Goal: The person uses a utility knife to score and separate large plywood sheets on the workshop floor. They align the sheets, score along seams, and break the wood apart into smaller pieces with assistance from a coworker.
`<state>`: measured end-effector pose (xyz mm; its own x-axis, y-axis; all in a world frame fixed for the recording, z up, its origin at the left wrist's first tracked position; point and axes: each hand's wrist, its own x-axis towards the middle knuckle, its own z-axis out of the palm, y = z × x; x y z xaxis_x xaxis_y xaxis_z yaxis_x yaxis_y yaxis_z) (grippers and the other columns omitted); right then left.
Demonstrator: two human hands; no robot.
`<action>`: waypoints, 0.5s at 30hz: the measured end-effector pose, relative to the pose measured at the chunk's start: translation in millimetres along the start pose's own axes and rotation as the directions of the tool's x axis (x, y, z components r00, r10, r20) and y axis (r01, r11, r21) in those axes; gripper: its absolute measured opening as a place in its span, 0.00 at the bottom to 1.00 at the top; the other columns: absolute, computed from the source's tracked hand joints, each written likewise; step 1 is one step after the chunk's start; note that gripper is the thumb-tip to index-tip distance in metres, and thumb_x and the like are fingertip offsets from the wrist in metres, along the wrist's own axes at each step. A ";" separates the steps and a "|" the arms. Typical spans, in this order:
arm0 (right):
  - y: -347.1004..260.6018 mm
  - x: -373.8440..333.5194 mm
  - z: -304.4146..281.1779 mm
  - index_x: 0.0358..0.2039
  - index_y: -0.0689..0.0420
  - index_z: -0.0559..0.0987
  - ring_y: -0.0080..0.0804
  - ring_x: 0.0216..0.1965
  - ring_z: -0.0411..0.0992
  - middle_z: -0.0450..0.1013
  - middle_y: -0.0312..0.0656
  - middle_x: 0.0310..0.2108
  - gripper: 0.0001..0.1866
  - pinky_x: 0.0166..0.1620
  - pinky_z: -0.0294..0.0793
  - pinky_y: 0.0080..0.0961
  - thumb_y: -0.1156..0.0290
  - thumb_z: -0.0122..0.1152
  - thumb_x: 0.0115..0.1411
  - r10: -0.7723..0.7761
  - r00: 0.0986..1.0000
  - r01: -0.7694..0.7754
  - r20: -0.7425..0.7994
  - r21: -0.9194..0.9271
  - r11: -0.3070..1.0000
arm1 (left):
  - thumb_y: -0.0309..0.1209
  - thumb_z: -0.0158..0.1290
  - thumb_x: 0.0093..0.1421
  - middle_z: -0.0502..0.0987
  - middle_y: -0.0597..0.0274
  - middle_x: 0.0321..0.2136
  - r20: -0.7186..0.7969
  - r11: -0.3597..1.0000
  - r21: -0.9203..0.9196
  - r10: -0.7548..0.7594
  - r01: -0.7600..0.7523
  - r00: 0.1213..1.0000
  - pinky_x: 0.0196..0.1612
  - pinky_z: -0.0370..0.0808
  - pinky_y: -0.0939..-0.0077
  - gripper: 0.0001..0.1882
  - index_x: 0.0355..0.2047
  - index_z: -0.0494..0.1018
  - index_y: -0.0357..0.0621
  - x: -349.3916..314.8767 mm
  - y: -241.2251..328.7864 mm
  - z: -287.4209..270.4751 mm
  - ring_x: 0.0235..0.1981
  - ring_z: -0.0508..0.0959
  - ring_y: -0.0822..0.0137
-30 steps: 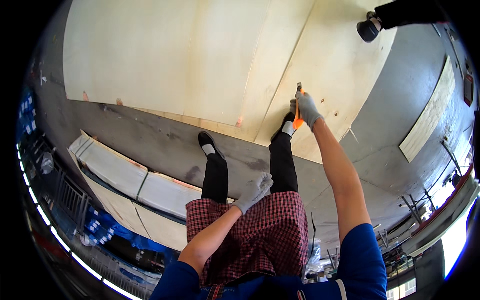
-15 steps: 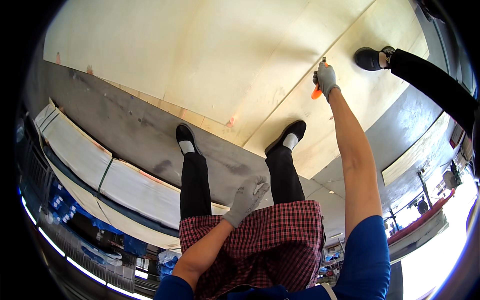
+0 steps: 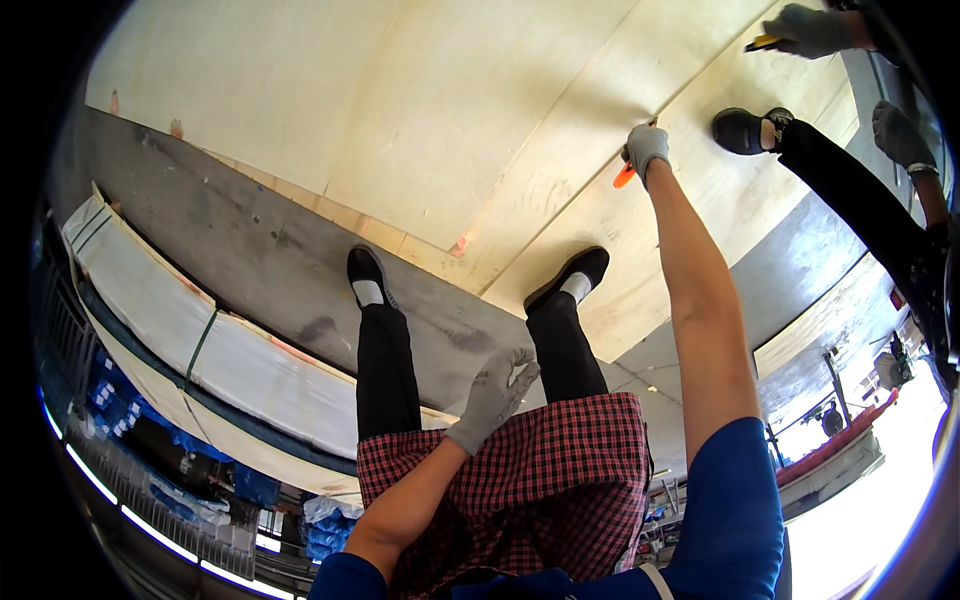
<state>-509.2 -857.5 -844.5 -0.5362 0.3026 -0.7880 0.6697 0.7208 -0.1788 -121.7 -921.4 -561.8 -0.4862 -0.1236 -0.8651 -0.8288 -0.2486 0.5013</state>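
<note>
My right hand (image 3: 648, 146), in a grey glove, is closed around an orange-handled tool that looks like a utility knife (image 3: 624, 176). Its tip meets the long straight seam between pale plywood sheets (image 3: 430, 110); the hand hides most of the tool. My left hand (image 3: 492, 398), also gloved in grey, hovers over my checked apron (image 3: 560, 440). Its fingers are loosely curved, the thumb stands apart, and nothing is in it. One of my black shoes (image 3: 572, 277) rests on the near plywood, the other (image 3: 366, 270) on the grey floor.
At the right, a co-worker's shoe (image 3: 738, 132) stands on the plywood. That person's gloved hand (image 3: 815, 32) holds a yellow-and-black cutter (image 3: 764, 43); their other gloved hand (image 3: 900, 135) hangs lower. A strapped stack of pale boards (image 3: 265, 365) lies at the left. Another board (image 3: 810, 315) lies at right.
The co-worker's two gloved hands and yellow cutter have come into view at the right. My right hand has shifted slightly left with its tool and turned a little. My left hand has stayed put.
</note>
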 end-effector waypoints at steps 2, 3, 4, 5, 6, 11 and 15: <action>3.2 -12.2 6.2 0.44 0.65 0.63 0.41 0.24 0.76 0.74 0.53 0.33 0.17 0.26 0.77 0.36 0.65 0.44 0.61 -0.007 0.995 0.005 -0.101 -0.018 1.000 | 0.30 0.54 0.60 0.76 0.54 0.39 -0.008 1.000 0.024 0.015 -0.015 1.000 0.48 0.72 0.74 0.15 0.43 0.70 0.32 -1.7 2.3 -1.0 0.43 0.76 0.66; 1.2 -20.4 7.1 0.44 0.65 0.64 0.43 0.27 0.77 0.74 0.54 0.37 0.18 0.28 0.77 0.36 0.63 0.45 0.61 0.020 0.992 -0.024 -0.121 -0.031 0.999 | 0.31 0.54 0.61 0.76 0.53 0.40 -0.008 0.999 0.034 0.020 -0.019 1.000 0.48 0.71 0.73 0.15 0.43 0.70 0.32 -3.0 4.9 -5.4 0.44 0.76 0.66; 1.1 -18.5 9.0 0.45 0.65 0.64 0.43 0.28 0.77 0.74 0.54 0.37 0.19 0.28 0.78 0.36 0.63 0.45 0.61 0.019 0.993 -0.024 -0.113 -0.041 0.999 | 0.32 0.54 0.60 0.76 0.51 0.39 -0.023 0.999 0.036 0.036 -0.035 0.999 0.47 0.72 0.71 0.16 0.43 0.71 0.32 -3.4 9.1 -9.2 0.43 0.76 0.62; 1.7 -15.0 8.8 0.45 0.65 0.65 0.44 0.28 0.77 0.74 0.54 0.37 0.19 0.29 0.78 0.36 0.63 0.44 0.61 0.020 0.994 -0.025 -0.105 -0.049 0.998 | 0.34 0.54 0.60 0.76 0.50 0.39 -0.037 0.998 0.039 0.053 -0.051 0.998 0.47 0.72 0.68 0.16 0.42 0.72 0.33 -4.1 15.5 -12.7 0.43 0.77 0.58; 6.9 -11.7 8.4 0.45 0.65 0.65 0.44 0.29 0.77 0.74 0.54 0.37 0.19 0.29 0.78 0.36 0.63 0.44 0.61 0.024 0.995 -0.030 -0.099 -0.057 0.998 | 0.36 0.55 0.60 0.77 0.48 0.38 -0.047 0.997 0.044 0.068 -0.066 0.997 0.46 0.72 0.66 0.17 0.41 0.73 0.34 -6.4 20.3 -16.9 0.42 0.77 0.55; 75.1 -34.5 42.6 0.45 0.65 0.67 0.55 0.39 0.75 0.73 0.60 0.42 0.23 0.41 0.75 0.44 0.57 0.45 0.61 -0.019 0.996 0.008 -0.091 -0.118 0.993 | 0.35 0.54 0.61 0.76 0.49 0.41 -0.001 0.996 0.075 0.048 -0.048 0.999 0.49 0.71 0.70 0.17 0.44 0.71 0.33 -14.9 22.3 -40.0 0.45 0.76 0.60; 114.5 -100.9 95.3 0.44 0.64 0.66 0.59 0.40 0.74 0.73 0.62 0.40 0.24 0.42 0.74 0.46 0.54 0.44 0.62 0.039 0.983 -0.064 -0.179 -0.133 0.989 | 0.34 0.52 0.62 0.76 0.51 0.42 -0.004 0.993 0.091 -0.073 0.073 0.997 0.50 0.70 0.72 0.17 0.45 0.71 0.33 -22.9 10.2 -57.3 0.47 0.75 0.63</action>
<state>-329.5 -864.9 -841.5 -0.5928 0.4372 -0.6763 0.6280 0.7767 -0.0483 -103.2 -976.2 -537.9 -0.4231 -0.1093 -0.8995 -0.8838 -0.1688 0.4362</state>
